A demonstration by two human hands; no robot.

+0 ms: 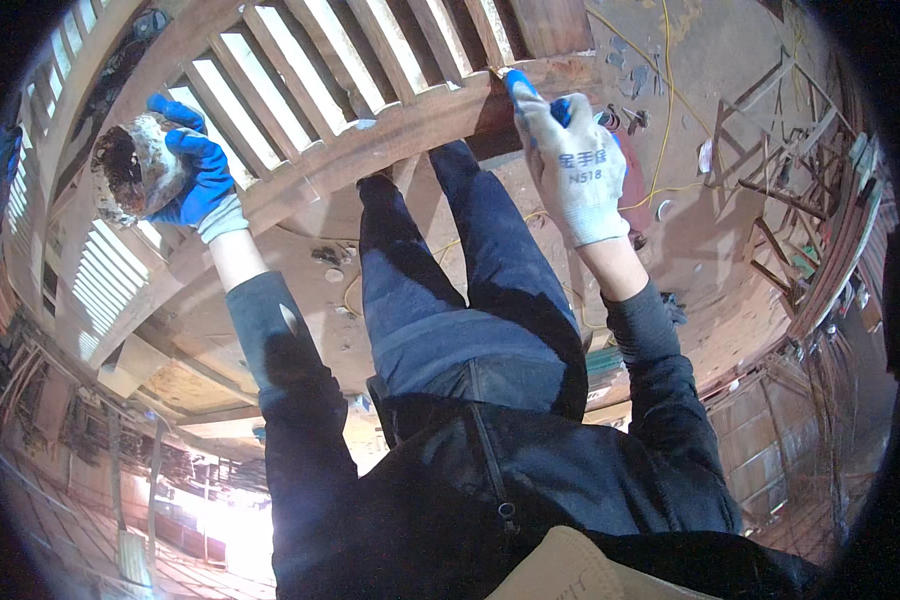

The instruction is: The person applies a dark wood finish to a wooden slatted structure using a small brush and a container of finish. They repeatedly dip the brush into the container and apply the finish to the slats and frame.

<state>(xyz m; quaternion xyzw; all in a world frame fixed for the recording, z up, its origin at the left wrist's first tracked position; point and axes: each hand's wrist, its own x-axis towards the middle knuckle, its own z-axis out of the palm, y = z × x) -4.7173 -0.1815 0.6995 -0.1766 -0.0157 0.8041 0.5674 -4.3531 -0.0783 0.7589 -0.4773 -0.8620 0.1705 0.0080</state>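
Left hand (195, 175), blue-gloved, closed around stained round container (135, 168) at upper left of frame. Right hand (570, 160) at top centre presses fingertips on slatted wooden frame's rail (410, 125); whether it grips unclear. Suggest keeping container level, fingers steady on rail.

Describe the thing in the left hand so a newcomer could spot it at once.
Start at the slatted wooden frame across the top of the view. At its left end, the left hand in a blue-coated glove grips a stubby, crusted round container. It alone is round, whitish and stained; everything nearby is straight timber.
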